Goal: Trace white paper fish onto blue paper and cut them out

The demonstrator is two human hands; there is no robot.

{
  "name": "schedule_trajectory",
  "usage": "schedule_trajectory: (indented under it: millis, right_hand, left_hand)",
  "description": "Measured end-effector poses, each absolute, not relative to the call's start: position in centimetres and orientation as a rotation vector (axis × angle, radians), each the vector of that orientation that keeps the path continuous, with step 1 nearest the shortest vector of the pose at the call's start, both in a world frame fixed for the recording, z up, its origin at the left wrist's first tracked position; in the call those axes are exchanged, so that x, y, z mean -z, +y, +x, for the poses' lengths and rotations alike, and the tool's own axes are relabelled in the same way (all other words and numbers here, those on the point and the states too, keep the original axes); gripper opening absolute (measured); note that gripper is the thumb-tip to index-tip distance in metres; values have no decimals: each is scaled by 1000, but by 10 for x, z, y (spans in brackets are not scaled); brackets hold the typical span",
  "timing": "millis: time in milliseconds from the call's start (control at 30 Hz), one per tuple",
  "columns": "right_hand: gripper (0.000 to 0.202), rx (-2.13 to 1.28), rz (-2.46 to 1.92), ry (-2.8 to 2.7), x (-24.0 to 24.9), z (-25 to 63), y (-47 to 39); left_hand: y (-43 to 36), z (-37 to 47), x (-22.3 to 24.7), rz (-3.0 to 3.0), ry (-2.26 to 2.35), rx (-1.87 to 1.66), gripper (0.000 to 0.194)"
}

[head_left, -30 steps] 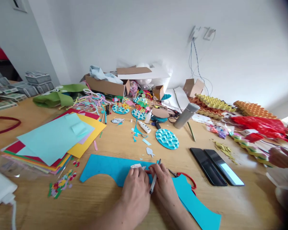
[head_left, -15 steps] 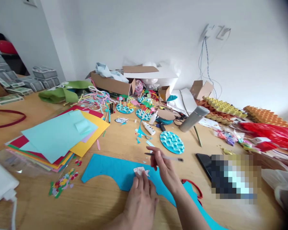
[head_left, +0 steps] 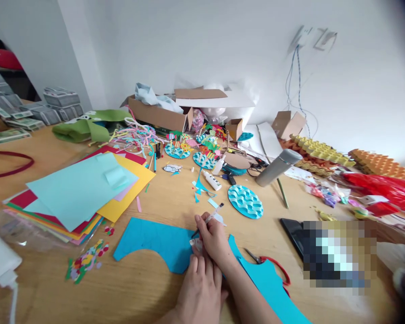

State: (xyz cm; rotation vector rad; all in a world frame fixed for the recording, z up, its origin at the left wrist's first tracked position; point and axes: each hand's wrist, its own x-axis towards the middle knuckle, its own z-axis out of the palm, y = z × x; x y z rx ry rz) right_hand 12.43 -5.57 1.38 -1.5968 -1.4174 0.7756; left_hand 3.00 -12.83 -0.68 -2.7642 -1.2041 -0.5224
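Observation:
A small white fish cutout (head_left: 195,243) with drawn lines lies on the blue sheet (head_left: 148,234), which has curved pieces cut from its edges. Stretched flat, the fingers of my left hand (head_left: 200,281) press at the cutout's near side. My right hand (head_left: 216,240) grips a pen (head_left: 220,207), its dark tip down at the sheet beside the fish's upper edge. Much of the fish and part of the sheet are hidden under my hands. Red-handled scissors (head_left: 279,265) lie at the sheet's right part, partly covered by it.
Coloured paper (head_left: 74,189) is stacked at left, with paper scraps (head_left: 87,261) nearer. Beyond my hands are a white glue bottle (head_left: 212,181), a blue wavy disc (head_left: 245,201) and a grey thermos (head_left: 278,168). A dark phone (head_left: 292,231) lies right; boxes (head_left: 158,114) line the wall.
My right hand has come down and left to the fish, and the pen has turned from level to tip-down. My left hand stays on the cutout. The view has shifted slightly.

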Motion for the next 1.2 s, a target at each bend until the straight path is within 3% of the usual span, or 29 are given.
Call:
schedule_trajectory:
  millis: [1200]
  right_hand:
    - [39,-765,-1573,-1590,-17,122,-58]
  left_hand:
    - [-133,28,7,-2808,-1209,542,75]
